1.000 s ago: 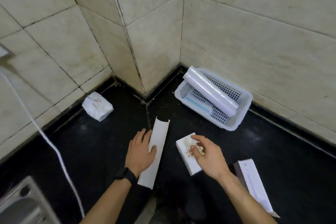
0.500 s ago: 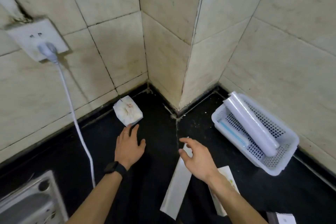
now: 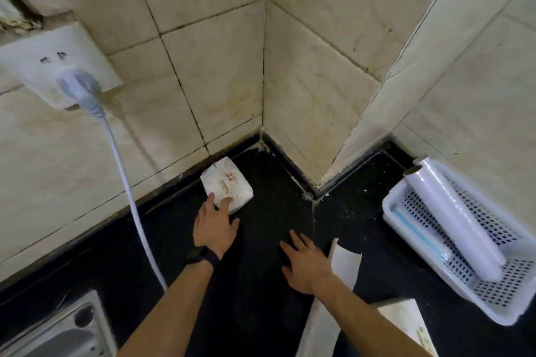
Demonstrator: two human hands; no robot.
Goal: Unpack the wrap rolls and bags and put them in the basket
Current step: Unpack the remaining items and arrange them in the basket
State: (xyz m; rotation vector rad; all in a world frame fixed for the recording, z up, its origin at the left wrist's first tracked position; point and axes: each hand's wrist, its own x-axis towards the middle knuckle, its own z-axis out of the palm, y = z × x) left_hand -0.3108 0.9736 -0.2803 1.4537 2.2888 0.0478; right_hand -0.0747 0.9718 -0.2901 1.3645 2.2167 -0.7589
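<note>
A small white pack of bags [image 3: 227, 182] lies on the black counter by the wall base. My left hand [image 3: 216, 224], with a black watch on the wrist, has its fingertips resting on the pack's near edge, fingers spread. My right hand [image 3: 306, 264] hovers open over the counter, holding nothing, beside an empty long white carton sleeve [image 3: 333, 301]. At the right stands the white perforated basket [image 3: 493, 310] with a clear wrap roll [image 3: 455, 219] and a flat blue-striped item [image 3: 420, 235] inside. Another white box [image 3: 409, 324] lies partly hidden behind my right forearm.
A white wall socket [image 3: 55, 66] holds a grey plug [image 3: 81, 90]; its white cable [image 3: 136, 211] runs down across the counter left of my left arm. A steel appliance corner [image 3: 58, 330] shows at bottom left. Tiled walls form a jutting corner behind the counter.
My view swung left. My left hand left the carton sleeve and reached forward onto the small pack. My right hand let go of the box and opened beside the sleeve.
</note>
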